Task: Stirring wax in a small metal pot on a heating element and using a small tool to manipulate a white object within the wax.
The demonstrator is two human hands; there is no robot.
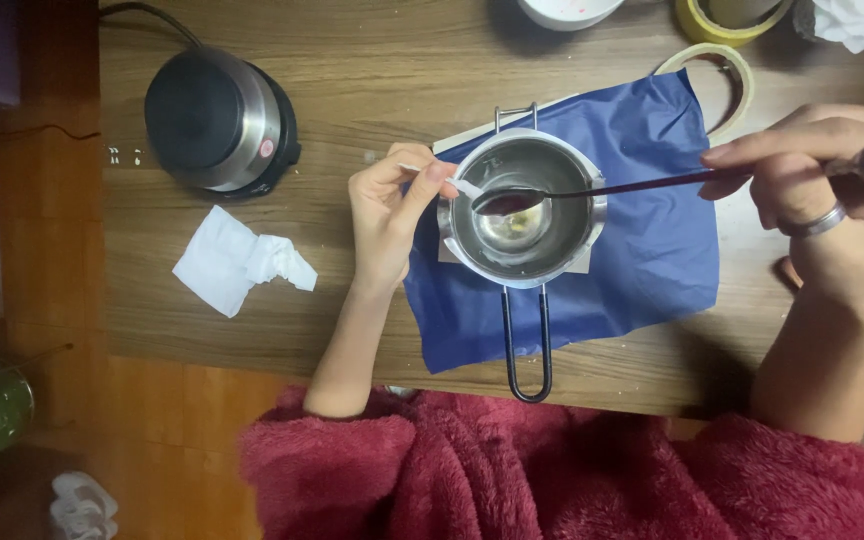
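Bare wood between crumpled tissue (240, 262) and left hand (389, 215); hot plate (220, 120) crowding the upper left

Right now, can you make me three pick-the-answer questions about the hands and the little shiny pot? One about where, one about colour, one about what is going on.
1. Where does the small shiny steel pot stand?
A. on the blue sheet
B. on the black round heater
C. on the floor

2. What colour is the crumpled tissue on the wooden table?
A. green
B. white
C. yellow

3. What is the right hand doing?
A. resting flat
B. gripping the pot handle
C. holding a long dark spoon over the pot

Answers: 1 A, blue sheet lies under the pot. 2 B, it is white. 3 C, the spoon bowl hangs above the pot.
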